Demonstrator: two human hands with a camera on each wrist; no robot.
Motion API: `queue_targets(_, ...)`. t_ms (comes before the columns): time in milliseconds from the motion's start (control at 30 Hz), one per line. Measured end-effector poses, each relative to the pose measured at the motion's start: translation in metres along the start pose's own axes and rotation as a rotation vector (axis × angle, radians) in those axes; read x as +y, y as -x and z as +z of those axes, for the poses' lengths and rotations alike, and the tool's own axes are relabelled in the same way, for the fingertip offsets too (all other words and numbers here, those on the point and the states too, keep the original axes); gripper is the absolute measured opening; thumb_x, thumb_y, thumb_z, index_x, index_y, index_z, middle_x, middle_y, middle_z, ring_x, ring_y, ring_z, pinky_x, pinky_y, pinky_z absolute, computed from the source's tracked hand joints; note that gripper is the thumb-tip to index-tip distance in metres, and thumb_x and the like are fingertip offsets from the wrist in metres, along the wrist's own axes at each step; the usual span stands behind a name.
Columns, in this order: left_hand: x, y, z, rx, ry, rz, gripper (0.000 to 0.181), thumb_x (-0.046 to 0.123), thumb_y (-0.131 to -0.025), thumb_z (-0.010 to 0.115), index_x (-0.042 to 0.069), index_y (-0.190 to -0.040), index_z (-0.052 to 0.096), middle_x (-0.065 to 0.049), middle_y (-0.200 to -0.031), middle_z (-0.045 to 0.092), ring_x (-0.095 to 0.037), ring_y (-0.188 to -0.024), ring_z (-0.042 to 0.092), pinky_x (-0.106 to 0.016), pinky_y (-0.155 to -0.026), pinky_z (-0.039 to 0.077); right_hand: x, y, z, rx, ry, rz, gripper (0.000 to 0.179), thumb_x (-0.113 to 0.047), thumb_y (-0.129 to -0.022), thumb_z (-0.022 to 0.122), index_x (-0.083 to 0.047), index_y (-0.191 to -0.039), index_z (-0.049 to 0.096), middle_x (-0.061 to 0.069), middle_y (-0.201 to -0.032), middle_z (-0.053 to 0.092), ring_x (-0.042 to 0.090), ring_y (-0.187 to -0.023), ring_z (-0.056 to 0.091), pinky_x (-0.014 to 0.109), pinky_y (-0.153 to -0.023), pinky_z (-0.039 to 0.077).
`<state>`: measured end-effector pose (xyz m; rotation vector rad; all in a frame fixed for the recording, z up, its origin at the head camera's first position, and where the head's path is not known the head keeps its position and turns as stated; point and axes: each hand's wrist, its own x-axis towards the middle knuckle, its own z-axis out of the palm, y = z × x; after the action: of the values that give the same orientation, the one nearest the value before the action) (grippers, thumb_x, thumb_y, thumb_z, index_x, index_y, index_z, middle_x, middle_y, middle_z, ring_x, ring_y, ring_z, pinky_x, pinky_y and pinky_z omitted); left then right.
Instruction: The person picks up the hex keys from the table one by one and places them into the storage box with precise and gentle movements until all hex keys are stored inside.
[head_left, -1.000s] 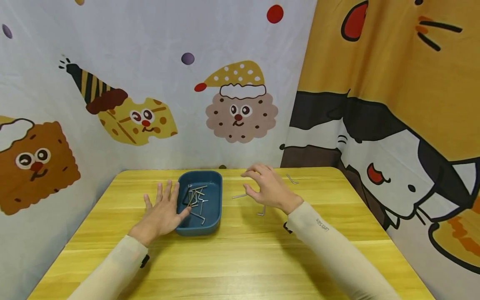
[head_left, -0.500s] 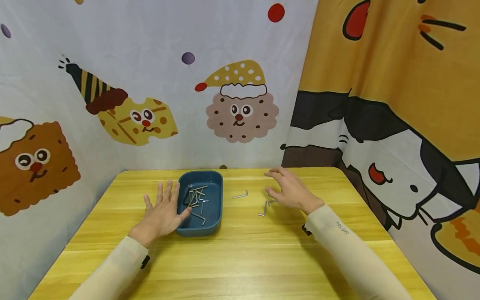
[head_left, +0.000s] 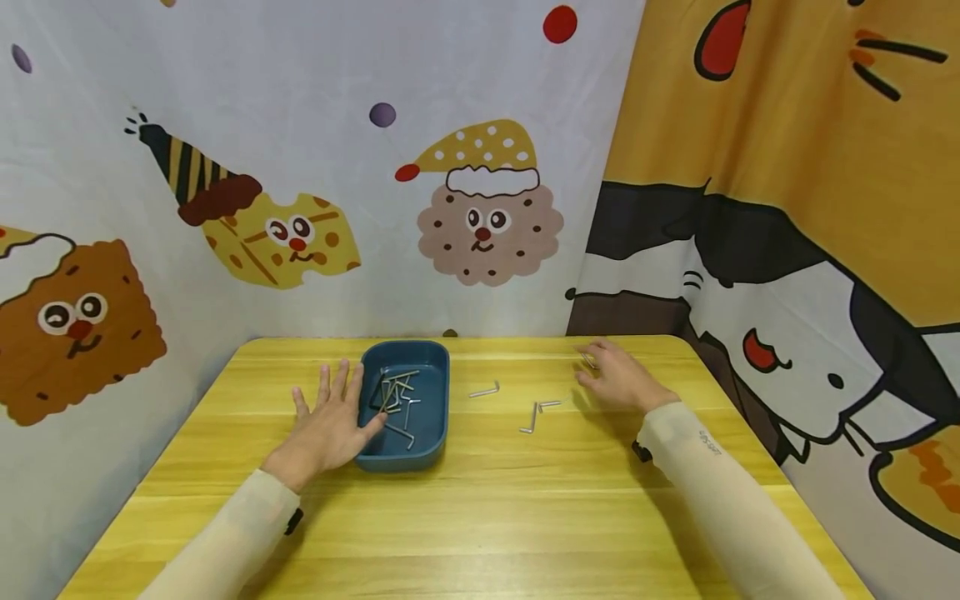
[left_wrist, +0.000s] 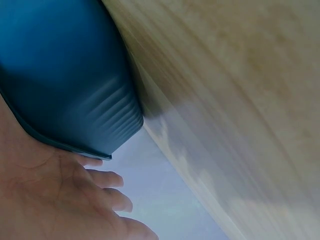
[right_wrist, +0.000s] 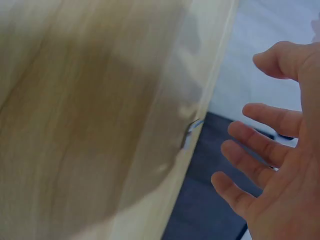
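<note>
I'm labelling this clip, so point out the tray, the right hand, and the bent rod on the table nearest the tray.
Tray (left_wrist: 70, 75): left wrist view, on its outer wall.
Right hand (head_left: 624, 382): head view, on its back.
Bent rod (head_left: 483, 392): head view, on its long arm.

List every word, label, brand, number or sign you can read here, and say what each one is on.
Right sleeve: one short line of dark lettering, too small and blurred to read.
No other text can be made out on the blue tray, the L-shaped metal pieces, the table or the cartoon-printed backdrop.
</note>
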<state>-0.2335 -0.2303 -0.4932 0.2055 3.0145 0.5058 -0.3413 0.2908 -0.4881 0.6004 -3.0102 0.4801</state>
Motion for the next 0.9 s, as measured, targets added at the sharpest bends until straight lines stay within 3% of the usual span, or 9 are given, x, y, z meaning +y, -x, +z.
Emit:
queue_targets(100,0.000,0.000,0.000,0.003,-0.002,0.000,0.105,0.063,-0.118,0.057,0.006,-0.188,0.004,-0.027,-0.196,-0.006,-0.059,-0.180,-0.012,-0.097,-0.130,-0.011,0.008,-0.002,0.002,-0.030,-0.038,0.026,0.062,-0.029,-0.117,0.068,0.003,-0.169,0.057,0.033,-0.171,0.056,0.058,-0.158,0.055,0.075,-0.131,0.046)
queue_targets(233,0.000,0.001,-0.001,-0.001,0.001,0.000,0.105,0.062,-0.117,0.057,0.005,-0.188,0.004,-0.027,-0.196,-0.007,-0.059,-0.180,-0.015,-0.096,-0.130,-0.012,0.014,-0.004,0.005,-0.055,-0.056,0.032,0.062,-0.024,-0.117,0.068,0.007,-0.168,0.055,0.036,-0.163,0.062,0.057,-0.149,0.063,0.073,-0.125,0.053)
queue_targets(467,-0.001,0.002,-0.002,0.002,0.001,0.001,0.105,0.061,-0.118,0.057,0.005,-0.188,0.003,-0.027,-0.196,-0.007,-0.059,-0.180,-0.015,-0.096,-0.130,-0.012,0.015,-0.009,0.007,-0.036,-0.018,-0.036,0.052,-0.010,-0.111,0.073,0.014,-0.157,0.064,0.031,-0.137,0.075,0.037,-0.113,0.076,0.056,-0.100,0.067)
queue_targets(600,-0.001,0.001,-0.002,0.008,-0.001,0.001,0.105,0.062,-0.118,0.057,0.006,-0.188,0.003,-0.027,-0.196,-0.006,-0.059,-0.180,-0.015,-0.096,-0.131,-0.011,0.012,-0.011,0.006,-0.026,-0.032,-0.056,0.049,-0.004,-0.107,0.076,0.015,-0.152,0.068,0.033,-0.136,0.074,0.029,-0.101,0.075,0.050,-0.091,0.069)
queue_targets(667,0.000,0.000,-0.002,0.007,0.001,-0.001,0.105,0.062,-0.118,0.057,0.006,-0.188,0.003,-0.027,-0.196,-0.006,-0.059,-0.180,-0.014,-0.096,-0.131,-0.011,0.012,-0.012,0.006,-0.032,-0.039,-0.051,0.049,-0.004,-0.107,0.078,0.014,-0.152,0.069,0.034,-0.139,0.072,0.029,-0.101,0.075,0.050,-0.092,0.069)
queue_targets(900,0.000,0.000,-0.002,-0.005,0.006,-0.006,0.105,0.062,-0.118,0.057,0.006,-0.188,0.003,-0.027,-0.196,-0.007,-0.058,-0.180,-0.015,-0.096,-0.131,-0.011,0.016,-0.011,0.004,-0.052,0.014,-0.073,0.053,-0.013,-0.106,0.079,0.011,-0.153,0.069,0.036,-0.154,0.068,0.056,-0.141,0.066,0.070,-0.120,0.058)
